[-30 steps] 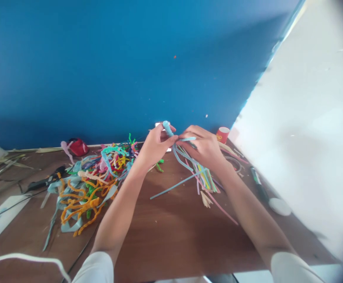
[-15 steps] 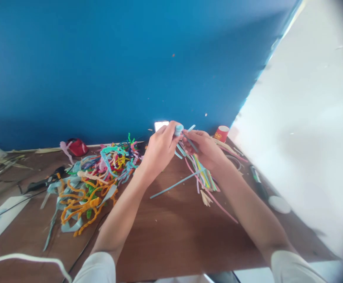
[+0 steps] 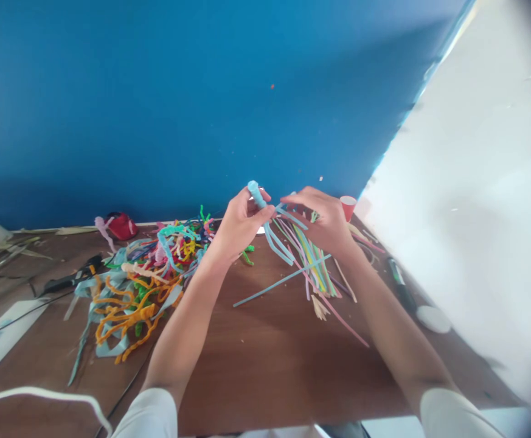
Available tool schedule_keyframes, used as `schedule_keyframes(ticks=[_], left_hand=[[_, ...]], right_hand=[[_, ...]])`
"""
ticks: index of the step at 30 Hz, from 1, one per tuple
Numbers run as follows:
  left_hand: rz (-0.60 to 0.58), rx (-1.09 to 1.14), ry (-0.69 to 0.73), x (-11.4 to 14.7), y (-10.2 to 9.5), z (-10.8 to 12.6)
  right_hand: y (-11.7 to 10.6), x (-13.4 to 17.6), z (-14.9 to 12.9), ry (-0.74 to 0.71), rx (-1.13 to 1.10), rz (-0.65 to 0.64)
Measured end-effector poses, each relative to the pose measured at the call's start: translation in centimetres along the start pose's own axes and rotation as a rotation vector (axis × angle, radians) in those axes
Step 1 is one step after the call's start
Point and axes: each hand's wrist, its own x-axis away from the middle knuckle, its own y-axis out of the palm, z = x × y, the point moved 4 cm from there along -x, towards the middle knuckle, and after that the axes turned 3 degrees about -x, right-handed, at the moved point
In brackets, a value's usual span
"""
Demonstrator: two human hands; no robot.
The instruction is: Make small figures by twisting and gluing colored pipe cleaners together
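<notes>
In the head view, my left hand [image 3: 242, 219] is closed around a light-blue braided piece [image 3: 256, 193] made of flat strips. The braid's rounded top pokes up past the fingers, and loose blue strips [image 3: 280, 246] hang from its lower end. My right hand [image 3: 322, 216] is just to the right, its fingers apart and beside the loose strip ends. Whether a fingertip touches a strip is hard to tell. Below both hands, a bundle of pastel strips [image 3: 315, 261] lies on the brown table [image 3: 265, 365], with a single blue strip [image 3: 269, 286] across it.
A tangled heap of colourful fuzzy stems [image 3: 146, 292] covers the left side. Behind it sits a red pouch-like item [image 3: 123, 226]. A red cup [image 3: 348, 207] stands at the back right, near a marker [image 3: 397, 274] and a white disc [image 3: 433, 318]. A blue wall [image 3: 201, 109] rises behind.
My left hand has shifted slightly left and tilted the braid, so more of it shows. My right hand has moved right, away from the braid, and its fingers have spread.
</notes>
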Motion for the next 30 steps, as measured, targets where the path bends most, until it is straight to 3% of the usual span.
schedule_keyframes(ticks=[5,10,13,17,20,23,26,30], left_hand=[[-0.013,-0.045,-0.021,0.0,0.2,-0.6],[-0.051,-0.182,0.104,0.2,0.5,-0.1],[-0.004,-0.470,0.278,0.8,0.7,1.3],[0.040,-0.875,0.537,1.4,1.4,2.4],[0.105,-0.880,0.558,0.9,1.1,1.6],[0.140,-0.617,0.395,0.0,0.1,0.3],[0.103,-0.394,0.259,-0.5,-0.5,-0.6],[0.045,-0.359,0.185,-0.3,-0.4,-0.6]], right_hand=[[0.6,0.4,0.2,-0.110,0.138,-0.086],[1.5,0.4,-0.5,-0.041,0.101,-0.053],[1.9,0.3,-0.9,0.164,-0.155,0.021],[2.9,0.7,-0.9,0.596,-0.767,0.023],[3.3,0.9,-1.0,0.737,-1.017,-0.044],[2.7,0.7,-0.8,0.654,-0.903,-0.010],[1.6,0.4,-0.7,0.440,-0.527,0.066],[0.6,0.2,-1.3,0.150,-0.040,0.119]])
